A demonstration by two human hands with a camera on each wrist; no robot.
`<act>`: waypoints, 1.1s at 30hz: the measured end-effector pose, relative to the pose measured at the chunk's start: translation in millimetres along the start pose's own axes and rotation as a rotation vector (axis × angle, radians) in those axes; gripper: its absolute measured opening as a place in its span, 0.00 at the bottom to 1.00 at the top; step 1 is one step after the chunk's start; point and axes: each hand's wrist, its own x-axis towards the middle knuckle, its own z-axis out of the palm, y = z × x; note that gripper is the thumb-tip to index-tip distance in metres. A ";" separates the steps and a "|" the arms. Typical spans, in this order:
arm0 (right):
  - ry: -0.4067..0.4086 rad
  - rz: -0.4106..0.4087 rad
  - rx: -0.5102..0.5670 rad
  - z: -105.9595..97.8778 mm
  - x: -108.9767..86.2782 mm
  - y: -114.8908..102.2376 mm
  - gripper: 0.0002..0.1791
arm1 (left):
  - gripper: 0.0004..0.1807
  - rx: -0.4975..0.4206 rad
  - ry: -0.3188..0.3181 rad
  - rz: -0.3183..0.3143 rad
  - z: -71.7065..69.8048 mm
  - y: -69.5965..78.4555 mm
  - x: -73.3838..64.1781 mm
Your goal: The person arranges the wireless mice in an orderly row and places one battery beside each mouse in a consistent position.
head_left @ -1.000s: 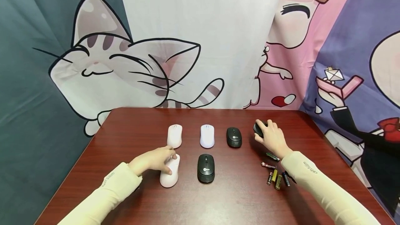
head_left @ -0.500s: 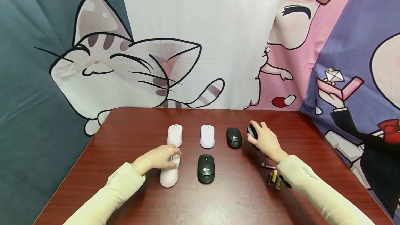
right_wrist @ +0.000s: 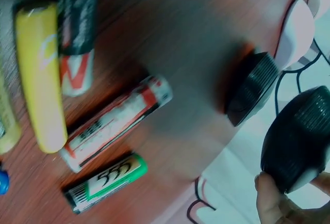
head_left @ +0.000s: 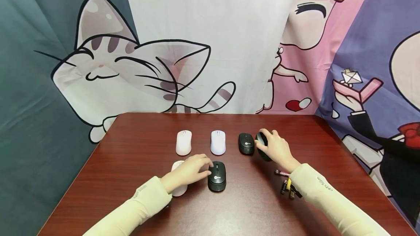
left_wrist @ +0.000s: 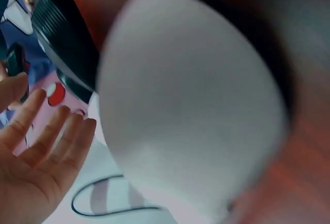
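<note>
"Black, rounded mouse in the right hand?"
"Gripped by thumb and fingers. And the left hand is empty, fingers loosely extended beside a ridged mouse on the wooden table."

Three pale computer mice, three black computer mice, six batteries, one reddish-brown worktop, two cream sleeves

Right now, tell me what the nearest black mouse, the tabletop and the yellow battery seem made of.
Nearest black mouse: probably plastic, satin, with moulded ridges.
Tabletop: wood or imitation laminate, glossy, with reddish grain and soft reflections.
Yellow battery: perhaps plastic film over metal; smooth, glossy, with a pale sheen.
</note>
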 end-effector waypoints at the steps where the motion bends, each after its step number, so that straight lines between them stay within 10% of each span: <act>1: -0.005 0.002 -0.001 -0.1 -0.6 -1.8 0.26 | 0.09 -0.002 -0.001 -0.008 3.0 3.5 2.7; 33: -0.273 -0.024 -0.077 32.4 -27.1 -40.4 0.20 | 0.18 0.141 -0.255 -0.122 17.3 32.0 48.4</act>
